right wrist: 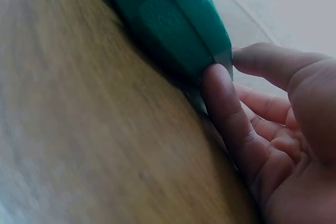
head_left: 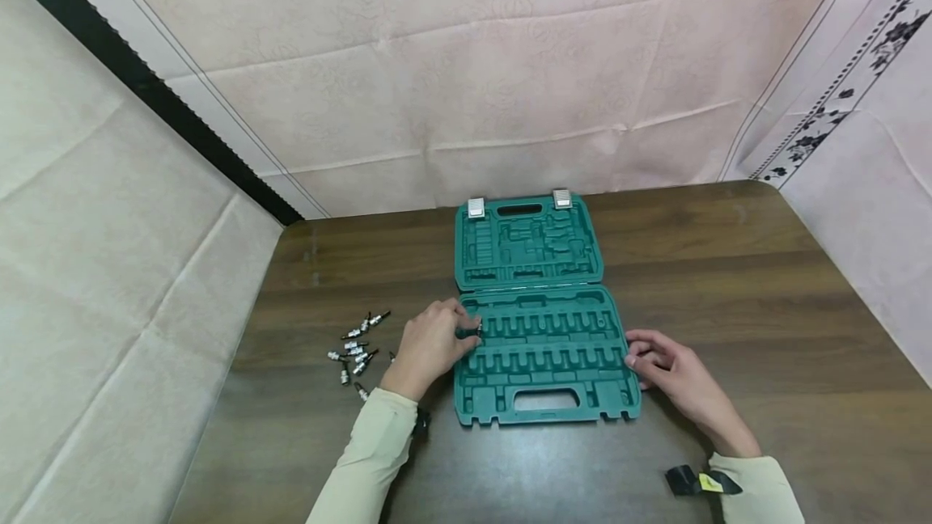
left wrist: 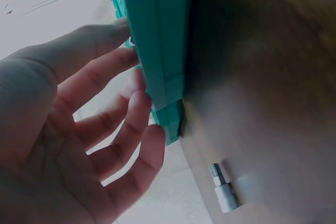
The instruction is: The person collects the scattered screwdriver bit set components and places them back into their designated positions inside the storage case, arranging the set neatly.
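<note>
An open green plastic tool case [head_left: 549, 354] lies on the table, its molded lid [head_left: 530, 242] folded back toward the wall. At the case's left edge, my left hand [head_left: 434, 342] pinches a small bit socket [head_left: 480, 327] between thumb and index finger, over the upper row of slots. Fingers hide most of that piece; in the left wrist view only a shiny end shows. My right hand [head_left: 673, 374] grips the right edge of the case between thumb and fingertips; in the right wrist view a fingertip [right wrist: 216, 77] presses its side wall.
Several loose silver bit sockets [head_left: 354, 348] are scattered left of the case, and one bit socket [left wrist: 224, 190] stands out in the left wrist view. The brown wooden table [head_left: 735, 289] meets a cloth-covered wall [head_left: 510, 87] at the back.
</note>
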`<state>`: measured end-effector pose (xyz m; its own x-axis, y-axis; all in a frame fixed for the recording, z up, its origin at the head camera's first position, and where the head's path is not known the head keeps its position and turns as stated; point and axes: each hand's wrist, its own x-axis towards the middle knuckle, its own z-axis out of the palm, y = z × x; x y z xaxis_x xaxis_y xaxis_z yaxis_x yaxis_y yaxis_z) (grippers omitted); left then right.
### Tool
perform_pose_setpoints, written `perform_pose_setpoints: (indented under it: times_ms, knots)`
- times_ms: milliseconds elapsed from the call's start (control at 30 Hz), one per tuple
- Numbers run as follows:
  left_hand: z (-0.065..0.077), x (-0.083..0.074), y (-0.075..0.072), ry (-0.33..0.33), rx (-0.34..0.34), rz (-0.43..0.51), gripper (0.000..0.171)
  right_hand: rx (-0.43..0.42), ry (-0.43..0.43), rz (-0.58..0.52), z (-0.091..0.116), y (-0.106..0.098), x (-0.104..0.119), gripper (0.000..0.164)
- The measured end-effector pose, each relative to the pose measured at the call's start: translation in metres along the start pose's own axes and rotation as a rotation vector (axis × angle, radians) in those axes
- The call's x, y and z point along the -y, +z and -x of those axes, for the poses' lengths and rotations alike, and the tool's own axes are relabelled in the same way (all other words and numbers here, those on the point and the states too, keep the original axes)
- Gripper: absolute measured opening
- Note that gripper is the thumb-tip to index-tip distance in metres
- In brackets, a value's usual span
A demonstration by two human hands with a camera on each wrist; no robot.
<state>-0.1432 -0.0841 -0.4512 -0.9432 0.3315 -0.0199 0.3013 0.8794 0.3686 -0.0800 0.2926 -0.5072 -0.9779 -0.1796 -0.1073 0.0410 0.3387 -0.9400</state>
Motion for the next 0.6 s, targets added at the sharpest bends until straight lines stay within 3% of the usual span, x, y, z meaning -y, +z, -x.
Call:
perform_pose_setpoints:
  times_ms: [200,467,600]
  knots:
    - [-0.002,0.006,0.005,-0.06,-0.016,0.08,0.025,0.002,0.006,0.003,-0.002,-0.001,0.002,0.043]
    - [-0.003,0.012,0.009,-0.041,-0.053,0.107,0.024,-0.001,0.006,0.015,-0.003,-0.001,0.002,0.043]
    - [0.001,0.015,0.009,-0.023,-0.053,0.183,0.025,-0.002,0.011,0.014,-0.002,-0.001,0.0,0.043]
